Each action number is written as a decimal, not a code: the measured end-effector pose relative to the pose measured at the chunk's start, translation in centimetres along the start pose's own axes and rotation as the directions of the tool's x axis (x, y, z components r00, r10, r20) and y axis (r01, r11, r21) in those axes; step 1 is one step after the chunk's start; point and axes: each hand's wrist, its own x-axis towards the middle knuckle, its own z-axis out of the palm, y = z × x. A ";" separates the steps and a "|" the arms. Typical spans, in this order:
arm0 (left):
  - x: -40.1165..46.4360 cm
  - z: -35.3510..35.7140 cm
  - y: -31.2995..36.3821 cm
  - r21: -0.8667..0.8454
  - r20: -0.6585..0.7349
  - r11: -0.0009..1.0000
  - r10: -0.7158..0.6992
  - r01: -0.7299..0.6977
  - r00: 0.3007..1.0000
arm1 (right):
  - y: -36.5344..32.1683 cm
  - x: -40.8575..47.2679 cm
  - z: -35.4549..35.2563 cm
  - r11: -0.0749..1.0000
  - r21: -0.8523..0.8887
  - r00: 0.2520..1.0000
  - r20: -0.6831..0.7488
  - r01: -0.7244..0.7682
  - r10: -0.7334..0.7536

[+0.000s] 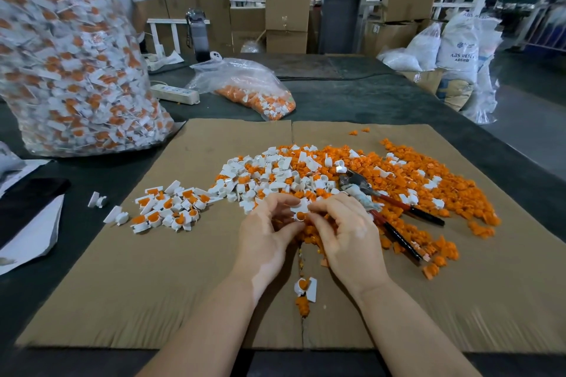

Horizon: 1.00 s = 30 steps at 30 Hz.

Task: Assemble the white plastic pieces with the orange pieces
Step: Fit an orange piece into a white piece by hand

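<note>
My left hand [266, 234] and my right hand [344, 231] meet over the cardboard sheet [153, 285] and together pinch one white plastic piece [299, 209] with an orange piece [300, 216] seated in its ring. Behind them spreads a heap of loose white pieces [269, 176] and, to the right, a wide heap of orange pieces [428, 187]. A cluster of joined white-and-orange pieces [170, 206] lies to the left. One joined piece [306, 286] sits near my wrists above a small orange piece [302, 307].
Red-handled pliers [382, 205] lie on the orange heap right of my hands. A big clear bag of joined pieces [70, 64] stands at the left, with a person behind it. A smaller bag [254, 92] and a power strip [174, 93] lie farther back.
</note>
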 end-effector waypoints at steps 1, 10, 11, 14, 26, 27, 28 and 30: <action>0.0 0.1 0.1 -0.006 -0.002 1.000 -0.005 0.005 1.000 | 0.0 0.0 0.0 1.000 -0.004 1.000 0.004 0.006 -0.006; 0.9 -3.0 -0.9 0.264 -0.238 0.957 -0.057 0.122 0.969 | 0.2 0.0 0.0 1.000 -0.015 1.000 -0.016 0.007 -0.008; 1.2 -3.9 -1.2 0.320 -0.281 0.934 -0.063 0.156 0.958 | 0.2 0.1 0.1 1.000 -0.017 1.000 -0.020 0.011 -0.011; 1.9 -6.4 -2.1 0.513 -0.400 0.818 -0.041 0.261 0.916 | 0.1 0.1 0.2 0.999 -0.023 1.000 -0.021 0.022 -0.023; 1.6 -5.8 -1.4 0.586 -0.188 0.810 0.143 -0.006 0.972 | 0.1 0.1 0.1 0.999 -0.030 1.000 -0.011 0.028 -0.028; 1.4 -5.4 -1.1 0.555 -0.104 0.829 0.150 -0.068 0.983 | 0.1 0.0 0.1 0.999 -0.032 1.000 -0.009 0.029 -0.029; 1.2 -5.0 -0.8 0.544 -0.016 0.831 0.150 -0.117 0.989 | 0.1 0.0 0.1 0.999 -0.035 1.000 -0.008 0.030 -0.030; 1.0 -4.2 -0.6 0.549 0.132 0.816 0.127 -0.179 0.983 | 0.1 0.1 0.1 0.999 -0.036 0.999 -0.006 0.033 -0.033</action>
